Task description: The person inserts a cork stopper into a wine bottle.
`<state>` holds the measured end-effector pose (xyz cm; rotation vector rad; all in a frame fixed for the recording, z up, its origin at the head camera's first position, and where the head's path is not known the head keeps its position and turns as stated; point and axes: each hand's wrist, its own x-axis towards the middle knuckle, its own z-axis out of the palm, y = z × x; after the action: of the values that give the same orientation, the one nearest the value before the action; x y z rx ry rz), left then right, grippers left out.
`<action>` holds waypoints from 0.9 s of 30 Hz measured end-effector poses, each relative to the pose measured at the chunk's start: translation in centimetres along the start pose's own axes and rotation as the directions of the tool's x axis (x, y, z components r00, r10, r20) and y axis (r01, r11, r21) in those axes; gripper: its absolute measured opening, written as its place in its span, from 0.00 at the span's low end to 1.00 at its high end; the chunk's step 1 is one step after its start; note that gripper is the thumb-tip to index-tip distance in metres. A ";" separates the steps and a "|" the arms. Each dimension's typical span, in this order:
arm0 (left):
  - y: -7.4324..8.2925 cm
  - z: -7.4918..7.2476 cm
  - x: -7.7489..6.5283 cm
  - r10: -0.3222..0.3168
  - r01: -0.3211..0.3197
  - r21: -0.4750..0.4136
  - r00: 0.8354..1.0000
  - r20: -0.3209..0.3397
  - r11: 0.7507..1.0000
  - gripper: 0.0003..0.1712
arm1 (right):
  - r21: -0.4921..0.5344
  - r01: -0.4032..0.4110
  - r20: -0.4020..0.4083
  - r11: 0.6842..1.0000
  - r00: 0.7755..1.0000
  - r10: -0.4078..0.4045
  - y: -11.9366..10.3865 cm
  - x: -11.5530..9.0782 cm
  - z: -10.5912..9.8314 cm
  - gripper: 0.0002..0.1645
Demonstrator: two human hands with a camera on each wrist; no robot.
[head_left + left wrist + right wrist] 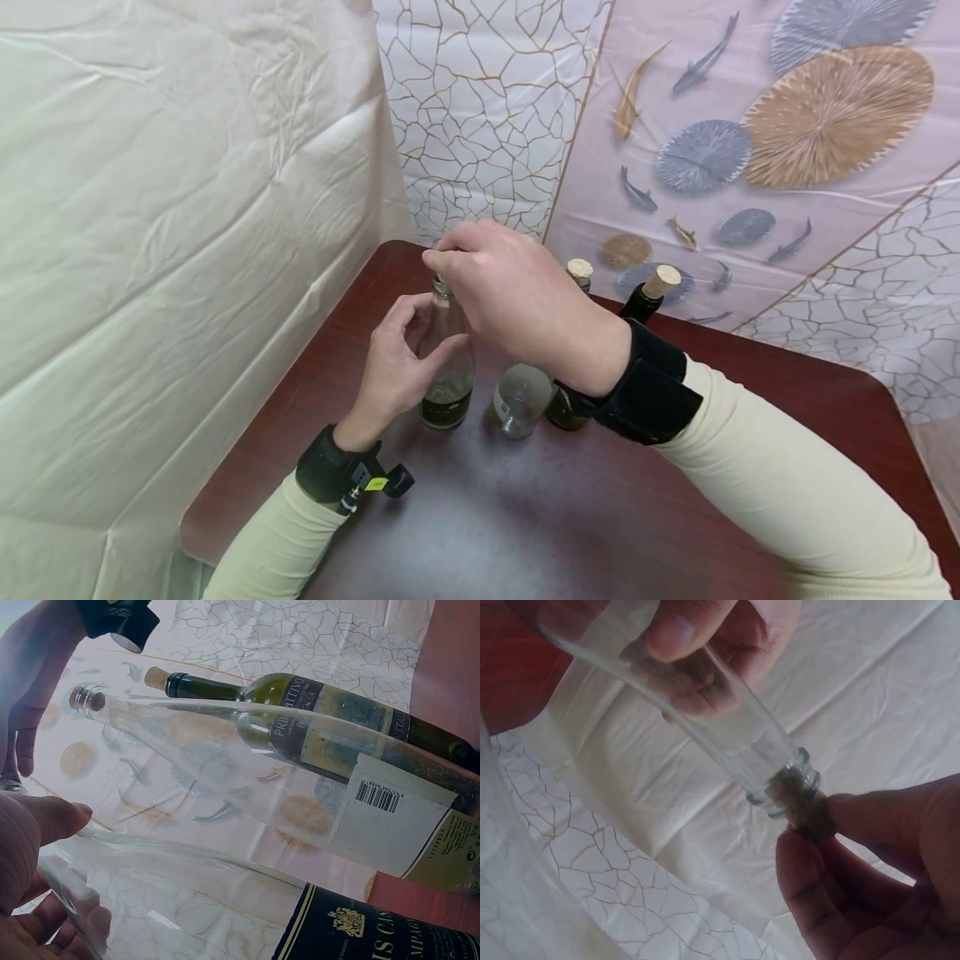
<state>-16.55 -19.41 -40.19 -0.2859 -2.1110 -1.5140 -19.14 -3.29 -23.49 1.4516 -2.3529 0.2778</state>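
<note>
A clear glass bottle (448,387) with a black label stands on the table. My left hand (393,367) curls around it below the neck, thumb on one side and fingers on the other. From above, my right hand (525,300) reaches over to the mouth of this bottle. In the right wrist view its thumb and fingers pinch a cork (815,817), whose lower part sits inside the glass neck. The right hand hides the cork in the head view.
Just right stands a second clear bottle (300,787) with a white barcode label, corked. Beside it is a green wine bottle (262,690), also corked. My right forearm crosses in front of both. A cream cloth wall (225,208) rises along the table's (465,517) left edge.
</note>
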 end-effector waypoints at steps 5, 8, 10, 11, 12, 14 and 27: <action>-0.1 0.0 0.0 0.001 -0.001 -0.010 1.000 0.003 1.000 0.28 | 0.009 -0.018 0.075 1.000 0.997 0.017 0.1 0.7 -0.9 0.18; -0.2 0.0 0.0 0.006 -0.006 -0.019 1.000 0.008 1.000 0.28 | 0.024 -0.017 0.099 1.000 0.995 0.014 0.2 1.2 -1.7 0.16; -0.2 0.0 0.0 0.011 -0.011 -0.022 1.000 0.009 1.000 0.28 | 0.025 -0.016 0.111 1.000 0.994 0.013 0.2 1.6 -2.4 0.15; -0.2 0.0 0.0 0.013 -0.013 -0.023 1.000 0.007 1.000 0.28 | 0.025 -0.016 0.119 1.000 0.993 0.013 0.2 1.8 -2.7 0.14; -0.2 0.0 0.0 0.016 -0.016 -0.024 1.000 0.005 1.000 0.28 | 0.025 -0.019 0.129 1.000 0.992 0.015 0.2 2.0 -3.1 0.13; -0.2 0.0 0.0 0.022 -0.022 -0.027 1.000 -0.001 0.999 0.27 | 0.022 -0.023 0.153 0.999 0.988 0.020 0.1 2.5 -3.9 0.11; -0.3 0.0 0.0 0.029 -0.029 -0.051 1.000 -0.008 0.998 0.27 | 0.022 -0.176 0.445 0.984 0.883 0.147 0.2 6.4 -5.8 0.04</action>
<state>-16.73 -19.49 -40.45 -0.3275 -2.0563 -1.5520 -20.77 -6.46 -15.56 1.4714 -2.8609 0.0633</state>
